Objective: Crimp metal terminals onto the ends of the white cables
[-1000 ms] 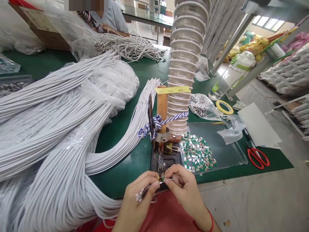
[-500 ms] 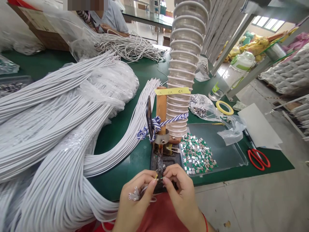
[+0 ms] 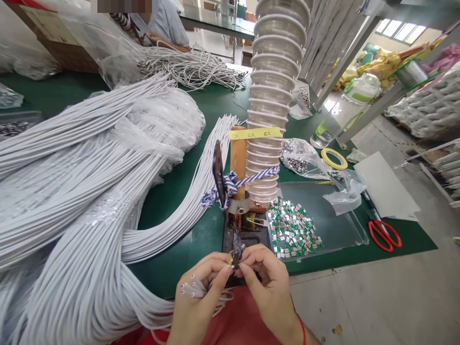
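Note:
Several white cables [image 3: 194, 288] are gripped in my left hand [image 3: 203, 299], cut ends poking out between thumb and fingers. Its closed thumb and forefinger also pinch a wire end at the dark tip of an upright soldering iron [image 3: 238, 167] with a wooden handle. Facing it, my right hand [image 3: 268, 292] is closed in a pinch on a small connector, mostly hidden by the fingertips. Both hands' fingertips nearly meet just below the iron's tip. To the right, a pile of small green-and-metal connectors [image 3: 293, 230] lies on a clear plastic sheet [image 3: 338, 225].
Bundles of white cable [image 3: 82, 191] cover the left of the green table. A ribbed clear hose [image 3: 273, 96] rises behind the iron, tied with striped cord [image 3: 258, 177]. Red-handled scissors [image 3: 384, 235], yellow tape [image 3: 334, 158] and a bottle [image 3: 341, 112] stand right. A person [image 3: 158, 28] sits opposite.
The view has shifted slightly. The cable ends in my left hand have moved a little left and up, and both hands stay pinched at the iron's tip.

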Demonstrator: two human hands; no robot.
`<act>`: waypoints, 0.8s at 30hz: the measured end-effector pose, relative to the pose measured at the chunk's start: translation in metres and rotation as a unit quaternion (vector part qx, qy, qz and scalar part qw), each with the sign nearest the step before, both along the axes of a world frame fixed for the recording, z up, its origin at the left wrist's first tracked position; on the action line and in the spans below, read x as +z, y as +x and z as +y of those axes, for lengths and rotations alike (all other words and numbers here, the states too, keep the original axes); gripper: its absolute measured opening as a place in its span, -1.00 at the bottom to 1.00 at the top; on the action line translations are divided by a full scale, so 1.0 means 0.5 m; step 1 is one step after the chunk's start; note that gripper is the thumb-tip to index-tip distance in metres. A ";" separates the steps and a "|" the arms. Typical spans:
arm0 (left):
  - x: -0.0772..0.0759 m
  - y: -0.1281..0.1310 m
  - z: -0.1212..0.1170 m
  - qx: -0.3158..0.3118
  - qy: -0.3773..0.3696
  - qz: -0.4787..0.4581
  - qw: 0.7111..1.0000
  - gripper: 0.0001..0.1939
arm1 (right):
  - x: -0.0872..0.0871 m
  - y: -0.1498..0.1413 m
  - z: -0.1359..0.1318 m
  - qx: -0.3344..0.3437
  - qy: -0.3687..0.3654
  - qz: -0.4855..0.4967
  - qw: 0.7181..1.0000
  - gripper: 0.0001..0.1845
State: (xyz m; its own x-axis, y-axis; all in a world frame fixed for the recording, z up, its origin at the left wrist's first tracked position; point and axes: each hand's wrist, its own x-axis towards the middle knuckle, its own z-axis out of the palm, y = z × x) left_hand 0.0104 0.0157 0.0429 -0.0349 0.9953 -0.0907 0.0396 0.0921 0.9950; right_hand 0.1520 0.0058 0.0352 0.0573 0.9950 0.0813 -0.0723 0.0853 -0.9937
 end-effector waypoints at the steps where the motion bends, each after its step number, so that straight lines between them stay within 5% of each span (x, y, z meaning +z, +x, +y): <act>1: -0.001 0.000 0.000 0.002 0.002 -0.005 1.000 -0.77 | 0.000 0.000 0.001 0.002 -0.002 0.008 1.000 -0.87; 10: -0.029 -0.028 -0.015 -0.053 0.001 0.018 0.998 -0.77 | -0.003 0.016 -0.015 0.005 -0.011 -0.052 0.999 -0.86; 18: -0.026 -0.034 -0.060 -0.110 -0.011 0.026 0.993 -0.70 | 0.021 0.041 -0.041 0.114 -0.012 -0.197 0.974 -0.87; 24: -0.025 -0.026 -0.071 -0.119 0.006 0.044 0.992 -0.68 | 0.022 0.055 -0.050 0.149 -0.062 -0.160 0.974 -0.91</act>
State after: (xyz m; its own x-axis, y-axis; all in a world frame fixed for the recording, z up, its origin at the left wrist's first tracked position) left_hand -0.0026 -0.0198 0.0304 0.1939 0.9773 -0.0857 0.1453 0.0578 0.9877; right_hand 0.1796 -0.0191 0.0463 -0.2438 0.9670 -0.0734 0.2386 -0.0135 -0.9710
